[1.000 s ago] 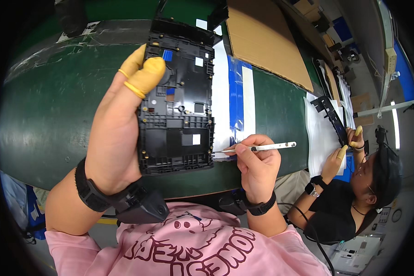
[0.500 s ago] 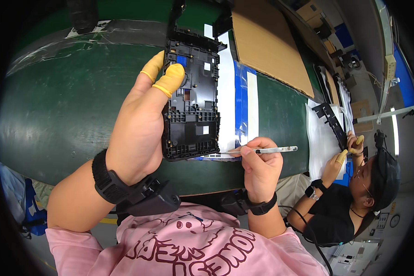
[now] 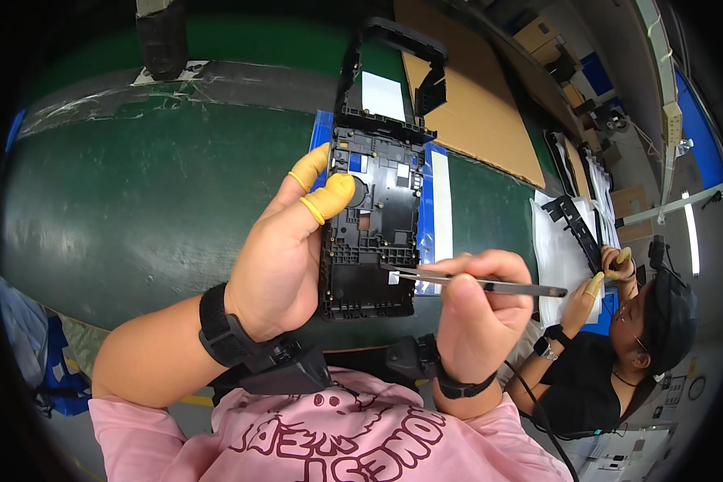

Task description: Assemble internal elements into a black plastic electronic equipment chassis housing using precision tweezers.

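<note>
A long black plastic housing (image 3: 392, 209), ribbed and dotted with small brass-coloured points, is held upright over the bench by my left hand (image 3: 277, 261). Its top opens into a rectangular frame. Yellow finger cots (image 3: 329, 201) cover my left thumb and a finger; the thumb presses on the housing's left side. My right hand (image 3: 482, 325) pinches a pair of metal tweezers (image 3: 514, 287). Their tips reach the lower part of the housing, near a small white label (image 3: 394, 278). Whether a small dark piece sits between the tips, I cannot tell.
Behind the housing lie blue-and-white sheets (image 3: 440, 201) on the green bench (image 3: 136, 193). A large cardboard sheet (image 3: 474, 104) lies farther back. At the right, a co-worker (image 3: 610, 345) holds another black plastic part (image 3: 574, 225) over white sheets (image 3: 548, 265).
The housing has moved right and toward me in my left hand. My right hand has brought the tweezers up, from the housing's bottom corner to over its lower section.
</note>
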Motion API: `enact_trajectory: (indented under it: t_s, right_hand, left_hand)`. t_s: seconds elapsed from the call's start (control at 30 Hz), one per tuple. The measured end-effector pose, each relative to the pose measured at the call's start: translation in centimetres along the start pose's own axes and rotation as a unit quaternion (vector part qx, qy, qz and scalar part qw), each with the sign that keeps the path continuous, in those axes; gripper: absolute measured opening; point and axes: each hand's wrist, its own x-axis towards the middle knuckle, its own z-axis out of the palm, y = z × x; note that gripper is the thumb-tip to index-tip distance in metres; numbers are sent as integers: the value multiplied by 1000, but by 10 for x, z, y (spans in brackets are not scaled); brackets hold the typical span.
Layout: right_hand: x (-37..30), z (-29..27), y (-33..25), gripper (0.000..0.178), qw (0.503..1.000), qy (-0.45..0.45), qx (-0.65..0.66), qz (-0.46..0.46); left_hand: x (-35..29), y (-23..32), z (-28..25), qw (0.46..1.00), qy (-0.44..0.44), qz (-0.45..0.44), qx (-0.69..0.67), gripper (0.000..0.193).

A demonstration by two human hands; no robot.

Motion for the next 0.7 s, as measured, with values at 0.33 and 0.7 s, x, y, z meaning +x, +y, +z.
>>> enact_trajectory:
  t_s: [0.33,0.7]
  right_hand:
    - [3,9,12,16,999,-9,-15,40]
    - [4,9,12,17,998,-33,-55,17]
  left_hand:
    - [-5,0,0,1000,-18,-17,-18,38]
    - [-7,-2,1,1000,-18,9,4,39]
